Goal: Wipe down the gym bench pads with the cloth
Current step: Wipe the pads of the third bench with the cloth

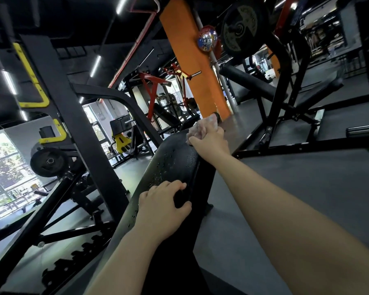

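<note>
A long black bench pad (pixel 173 158) runs away from me up the middle of the view, its surface dotted with small droplets. My right hand (pixel 211 141) grips a crumpled pale cloth (pixel 203 127) at the pad's far end, the cloth bunched against the pad's top edge. My left hand (pixel 162 201) rests on the near part of the pad, fingers bent over its right edge with the thumb spread apart.
A black steel rack upright (pixel 73 116) with yellow handles stands to the left. Weight plates (pixel 49 161) hang low left and one (pixel 240 28) high right. An orange pillar (pixel 192 60) rises behind the pad. Grey floor (pixel 296 188) lies to the right, with another bench frame (pixel 285 116) beyond.
</note>
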`<state>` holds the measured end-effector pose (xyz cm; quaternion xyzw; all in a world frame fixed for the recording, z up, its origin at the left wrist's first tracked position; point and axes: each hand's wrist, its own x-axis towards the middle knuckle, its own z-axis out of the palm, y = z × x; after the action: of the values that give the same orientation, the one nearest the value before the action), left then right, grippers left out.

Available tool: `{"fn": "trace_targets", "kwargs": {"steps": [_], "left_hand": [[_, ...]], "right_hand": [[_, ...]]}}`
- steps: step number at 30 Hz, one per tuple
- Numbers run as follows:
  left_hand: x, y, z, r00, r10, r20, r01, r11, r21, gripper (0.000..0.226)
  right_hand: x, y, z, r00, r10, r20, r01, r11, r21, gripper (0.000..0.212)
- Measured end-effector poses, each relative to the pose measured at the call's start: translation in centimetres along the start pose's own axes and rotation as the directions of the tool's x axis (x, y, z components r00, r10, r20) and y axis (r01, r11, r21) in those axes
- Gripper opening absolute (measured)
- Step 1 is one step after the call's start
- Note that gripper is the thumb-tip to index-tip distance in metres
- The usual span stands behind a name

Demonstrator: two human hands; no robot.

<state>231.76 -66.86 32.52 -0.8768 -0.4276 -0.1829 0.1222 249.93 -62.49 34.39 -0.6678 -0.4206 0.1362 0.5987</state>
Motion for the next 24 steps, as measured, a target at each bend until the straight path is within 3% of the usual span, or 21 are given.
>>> {"fn": "trace_targets", "kwargs": {"steps": [9, 16, 24], "left_hand": [[0.2, -0.8, 0.2, 0.998, 0.017, 0.057, -0.015, 0.999, -0.034, 0.046], [-1.9, -1.9, 0.2, 0.989, 0.03, 0.144, -0.043, 0.995, 0.092, 0.059], [-9.8, -3.7, 1.3, 0.995, 0.037, -0.089, -0.031, 0.997, 0.078, 0.059]], "right_hand": [[-5.2, 2.0, 2.5, 0.995, 0.09, -0.037, -0.078, 0.962, 0.263, 0.076], [-10.8, 2.7, 4.6, 0.996, 0.088, -0.016, -0.076, 0.924, 0.374, 0.077], [-22.4, 5.1, 8.4, 0.992, -0.063, 0.112, 0.005, 0.89, 0.456, 0.071]]}}
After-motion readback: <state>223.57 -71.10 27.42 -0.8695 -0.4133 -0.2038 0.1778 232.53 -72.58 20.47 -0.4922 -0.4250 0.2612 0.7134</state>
